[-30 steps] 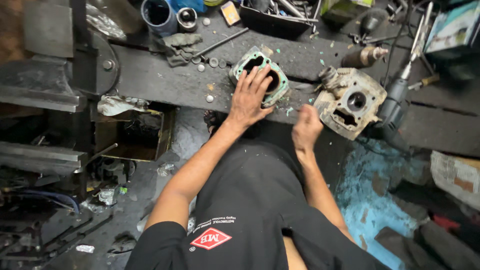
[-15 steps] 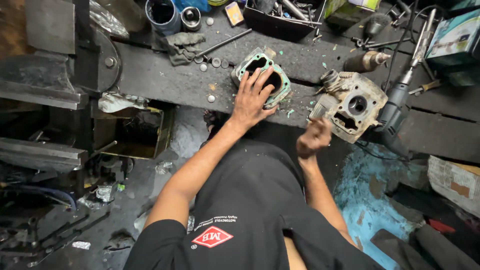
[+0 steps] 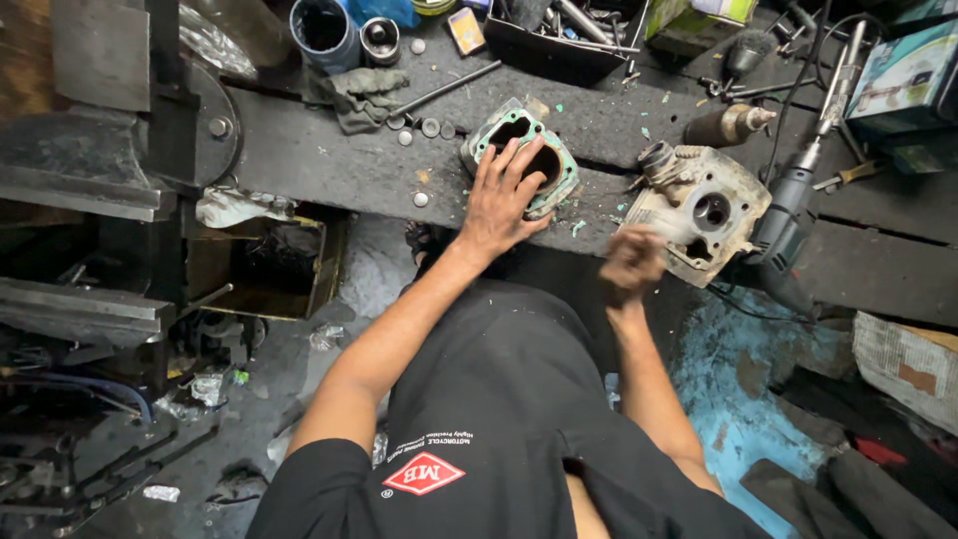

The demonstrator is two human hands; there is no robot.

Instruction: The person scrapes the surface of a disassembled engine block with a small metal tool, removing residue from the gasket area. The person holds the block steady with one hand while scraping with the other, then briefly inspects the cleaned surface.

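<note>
**Clerk:** Two hands to log. Left hand (image 3: pixel 504 200): fingers spread flat, palm pressed down on the cylinder block (image 3: pixel 521 155), a grey casting with a green gasket face. Block lies on the dark workbench (image 3: pixel 319 160), middle of the scene, close to the near edge.

**Checker:** Its lie?

**Clerk:** Long axis runs from far-left to near-right; the bore opening shows just beyond the fingertips. Left hand covers the near-left part.

**Checker:** Right hand?

**Clerk:** Right hand (image 3: pixel 631 262): blurred, at the bench's near edge, to the right of the block and apart from it. Seems curled, but whether it grips anything I cannot tell. It sits just beside the pale cylinder head (image 3: pixel 699 215), at that part's near-left corner.

**Checker:** Surroundings?

**Clerk:** Green gasket flakes (image 3: pixel 579 226) scattered between block and head. Electric hand tool (image 3: pixel 788 215) touching the head's right side, cord trailing down. Far side: grey rag (image 3: pixel 361 95), thin metal rod (image 3: pixel 444 90), several small round washers (image 3: pixel 431 128), blue cup (image 3: pixel 321 28), black tray of tools (image 3: pixel 559 40).

**Checker:** Obstructions?

**Clerk:** None between the hands; only flakes lie in that gap.
</note>
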